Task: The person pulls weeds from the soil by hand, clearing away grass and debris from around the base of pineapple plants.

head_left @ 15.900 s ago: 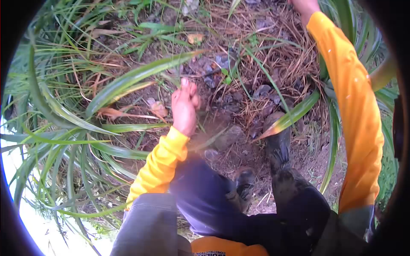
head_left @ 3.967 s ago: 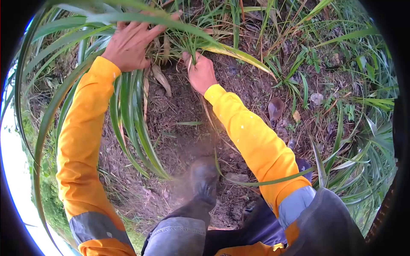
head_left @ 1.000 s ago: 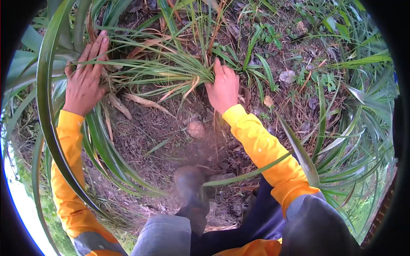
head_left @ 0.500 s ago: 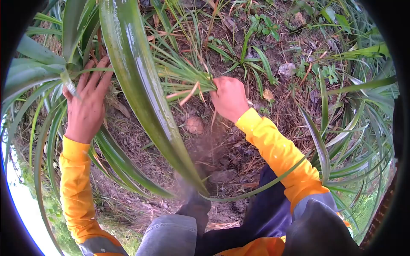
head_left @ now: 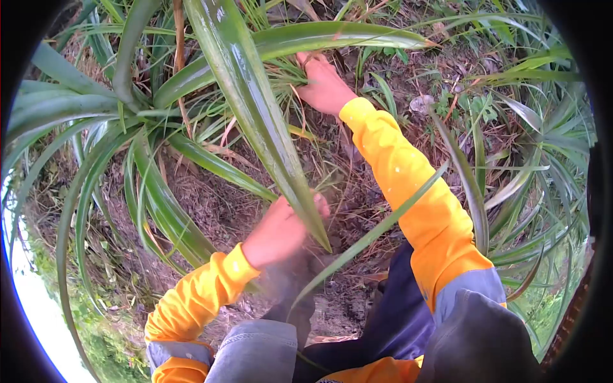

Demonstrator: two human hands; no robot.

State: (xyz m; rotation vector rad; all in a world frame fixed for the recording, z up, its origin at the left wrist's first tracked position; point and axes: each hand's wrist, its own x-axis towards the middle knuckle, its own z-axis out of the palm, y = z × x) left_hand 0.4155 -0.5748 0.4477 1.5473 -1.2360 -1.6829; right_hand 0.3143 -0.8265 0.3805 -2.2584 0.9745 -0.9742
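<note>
My right hand (head_left: 324, 86) is closed round a tuft of thin green grass (head_left: 281, 71) at the upper middle, just under a broad leaf that reaches right. Lower down, my left hand (head_left: 284, 231) is over the soil near my knees, partly behind the tip of a long wide leaf (head_left: 252, 96). Its fingers look curled, with a few thin green blades beside them; blur hides what they hold, if anything. The large plant (head_left: 137, 115) with long strap leaves spreads across the left side.
Brown soil (head_left: 211, 191) with dry stalks lies between the plants. More long-leaved plants (head_left: 530, 223) stand at the right. My bent legs (head_left: 389, 313) are at the bottom, and a single narrow leaf (head_left: 377, 233) crosses near my right sleeve.
My left hand has left the base of the large plant and moved right and down. My right hand has moved up and slightly left with the grass. Leaves at the upper left have swung outward.
</note>
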